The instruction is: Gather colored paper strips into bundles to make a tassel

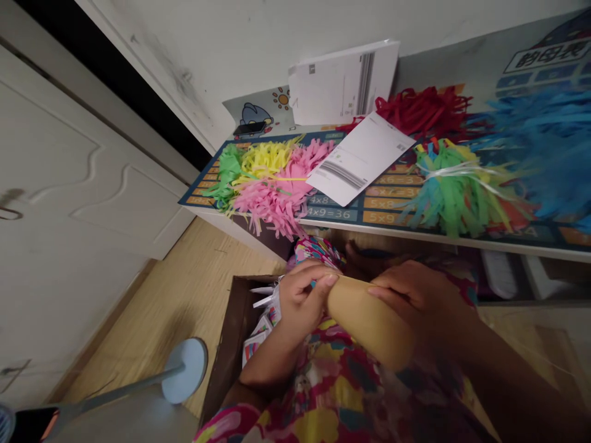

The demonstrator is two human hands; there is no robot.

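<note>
My left hand [307, 294] pinches the upper left corner of a tan, kraft-coloured piece of paper [369, 320] between thumb and fingers. My right hand [406, 289] grips the same top edge a little farther right. The paper bends down in a curve over my lap, its lower end blurred; I cannot tell whether it is a single sheet or an envelope. Ahead on the table, pink paper tassels [277, 197] hang over the front edge. A white printed card [362, 159] lies at a slant beside them. A multicoloured tassel bundle [462, 184] is tied with a white strip.
Yellow [268, 157], green [228, 169], red [425, 114] and blue strips [549, 147] lie on the times-table mat [337, 213]. A stack of white cards [344, 83] leans on the wall. A brown box [226, 338] with packets stands left of me, near a blue round-based stand [187, 369].
</note>
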